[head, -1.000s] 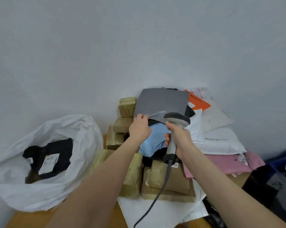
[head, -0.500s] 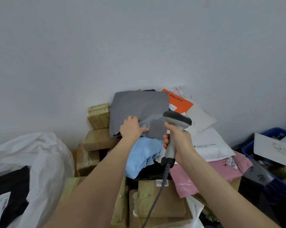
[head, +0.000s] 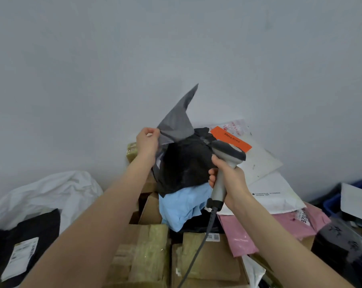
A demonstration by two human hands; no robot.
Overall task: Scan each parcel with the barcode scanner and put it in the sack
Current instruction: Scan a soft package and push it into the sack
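My left hand (head: 147, 142) pinches the edge of a grey plastic mailer parcel (head: 179, 121) and holds it lifted above the pile, one corner pointing up against the wall. My right hand (head: 230, 179) grips the handle of the grey barcode scanner (head: 228, 156), its head just right of the lifted parcel; its cable hangs down over the boxes. A black bag parcel (head: 186, 165) lies under the grey one, on a light blue parcel (head: 182, 204). The white sack (head: 51, 190) lies open at lower left, with a black labelled parcel (head: 24, 242) inside.
Taped cardboard boxes (head: 207, 258) fill the foreground. White mailers (head: 275, 196), an orange-labelled one (head: 231, 139) and a pink mailer (head: 259, 231) are stacked to the right. A blue bin (head: 332, 204) with more parcels stands at far right. A plain wall is close behind.
My left hand has raised the grey mailer off the pile and tilted it upright, uncovering the black bag beneath. The camera has moved closer and turned right; the scanner stays in my right hand.
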